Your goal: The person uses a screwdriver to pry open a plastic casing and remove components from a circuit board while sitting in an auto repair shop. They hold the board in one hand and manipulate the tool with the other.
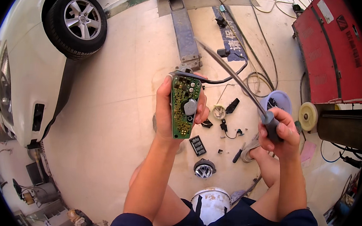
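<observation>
Our left hand [163, 105] holds a green circuit board [179, 109]; our right hand [287, 135] grips a screwdriver [255, 99]; just beyond it sits a pale purple bucket [286, 100].

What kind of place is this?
Likely a vehicle repair workshop: a white car stands at left, a red machine cabinet at upper right, and loose parts and a screwdriver lie on the floor.
</observation>
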Motion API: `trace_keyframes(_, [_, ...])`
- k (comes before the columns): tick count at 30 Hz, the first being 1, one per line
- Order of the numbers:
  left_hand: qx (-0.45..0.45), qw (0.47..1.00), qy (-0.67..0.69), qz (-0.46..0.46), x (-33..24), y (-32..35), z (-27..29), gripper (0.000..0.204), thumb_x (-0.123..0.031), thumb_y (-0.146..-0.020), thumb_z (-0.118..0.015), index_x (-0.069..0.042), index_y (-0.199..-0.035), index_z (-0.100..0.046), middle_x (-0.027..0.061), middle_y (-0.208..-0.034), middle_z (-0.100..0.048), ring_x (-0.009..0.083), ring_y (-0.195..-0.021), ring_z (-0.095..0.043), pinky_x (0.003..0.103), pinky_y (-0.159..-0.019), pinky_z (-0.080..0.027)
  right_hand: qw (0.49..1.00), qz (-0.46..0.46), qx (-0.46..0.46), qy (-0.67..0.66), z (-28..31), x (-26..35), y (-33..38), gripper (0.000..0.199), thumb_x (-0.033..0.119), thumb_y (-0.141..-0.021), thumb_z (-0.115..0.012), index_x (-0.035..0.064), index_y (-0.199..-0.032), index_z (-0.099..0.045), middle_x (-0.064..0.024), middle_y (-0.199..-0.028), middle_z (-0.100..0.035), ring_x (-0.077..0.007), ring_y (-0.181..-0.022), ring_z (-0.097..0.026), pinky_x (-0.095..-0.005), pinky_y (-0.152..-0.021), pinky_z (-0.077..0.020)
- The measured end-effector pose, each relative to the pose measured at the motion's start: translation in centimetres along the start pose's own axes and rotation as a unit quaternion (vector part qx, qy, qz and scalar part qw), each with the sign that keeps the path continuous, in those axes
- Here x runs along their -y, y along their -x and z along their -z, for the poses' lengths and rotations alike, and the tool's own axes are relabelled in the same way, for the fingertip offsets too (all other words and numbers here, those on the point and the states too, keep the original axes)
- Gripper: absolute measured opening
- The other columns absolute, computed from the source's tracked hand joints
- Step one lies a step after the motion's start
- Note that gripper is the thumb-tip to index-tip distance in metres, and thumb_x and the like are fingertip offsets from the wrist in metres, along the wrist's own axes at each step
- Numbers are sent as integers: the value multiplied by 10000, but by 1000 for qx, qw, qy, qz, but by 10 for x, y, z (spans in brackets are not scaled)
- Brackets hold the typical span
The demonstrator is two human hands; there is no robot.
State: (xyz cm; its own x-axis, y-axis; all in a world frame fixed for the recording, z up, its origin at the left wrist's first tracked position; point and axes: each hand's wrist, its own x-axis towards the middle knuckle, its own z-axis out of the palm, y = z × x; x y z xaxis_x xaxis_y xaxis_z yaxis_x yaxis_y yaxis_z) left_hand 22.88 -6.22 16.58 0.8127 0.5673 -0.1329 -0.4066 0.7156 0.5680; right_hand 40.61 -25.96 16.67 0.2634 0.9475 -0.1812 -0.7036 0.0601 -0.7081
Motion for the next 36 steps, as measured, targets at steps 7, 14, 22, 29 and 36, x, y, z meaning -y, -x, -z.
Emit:
trace_keyframes(7, [-63,995,-71,32,-1,1,-6,658,-507,-996,-260,57,-1123,-576,98,-600,-486,158,-435,-400,279,-406,-338,996,-67,54,18,-6,-11,-18,423,322,-912,-660,-34,-1108,-543,-116,-747,-593,-87,-477,-496,-209,-400,-393])
trace_keyframes(14, [-28,987,-100,122,10,2,-5,613,-488,-993,-290,37,-1073,-595,75,-611,-552,136,-442,-489,255,-410,-410,998,-18,42,-50,-15,-8,-34,399,310,-999,-521,-32,-1205,-504,-276,-1315,-487,-106,-592,-540,-250,-468,-461])
trace_keyframes(22, [-77,945,-231,218,28,0,-18,642,-518,-955,-367,82,-1015,-588,83,-554,-531,140,-372,-437,248,-370,-365,990,113,15,-78,-12,8,-48,447,302,-1040,-413,-18,-1352,-421,-197,-1481,-337,-90,-697,-498,-239,-587,-475])
trace_keyframes(29, [-37,927,-206,311,53,7,-38,614,-501,-950,-403,67,-1095,-584,185,-845,-656,156,-435,-493,253,-380,-357,947,13,-160,279,-6,4,-59,353,242,-896,-687,-52,-1087,-644,11,-721,-592,-61,-603,-564,-221,-569,-485])
trace_keyframes(36, [28,974,162,155,28,-9,-2,621,-478,-1003,-323,80,-1219,-489,82,-663,-456,141,-460,-393,280,-408,-304,947,74,-217,226,-9,15,-27,352,218,-930,-640,-28,-1183,-624,-34,-799,-631,-32,-552,-479,-162,-457,-346])
